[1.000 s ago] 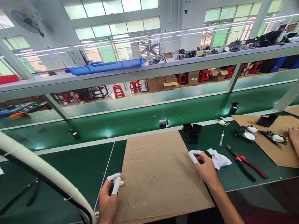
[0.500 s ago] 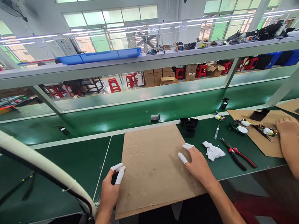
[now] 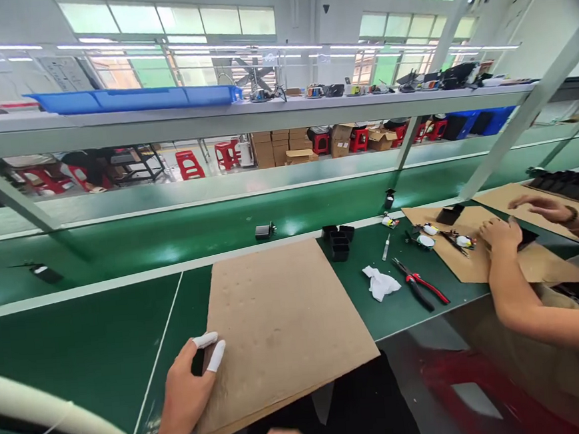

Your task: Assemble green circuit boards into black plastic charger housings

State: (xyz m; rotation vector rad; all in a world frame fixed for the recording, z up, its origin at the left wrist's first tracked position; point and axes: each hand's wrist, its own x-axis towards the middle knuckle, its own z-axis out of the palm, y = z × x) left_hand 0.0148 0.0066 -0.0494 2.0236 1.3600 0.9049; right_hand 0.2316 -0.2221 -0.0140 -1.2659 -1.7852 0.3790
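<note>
Cardboard sheet point(image 3: 278, 325) — its left edge touches the left hand point(image 3: 190, 385).

Red pliers point(image 3: 421, 287) lie on the green table point(image 3: 78, 334), right of a white rag point(image 3: 381, 283). Small black boxes point(image 3: 338, 240) sit farther back. A blue tray point(image 3: 134, 99) rests on the far shelf point(image 3: 261, 112).

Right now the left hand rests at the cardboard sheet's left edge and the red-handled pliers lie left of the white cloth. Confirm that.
Not quite. The left hand does rest at the left edge of the cardboard sheet, but the head view shows the red-handled pliers lying to the right of the white cloth, not left of it.
</note>
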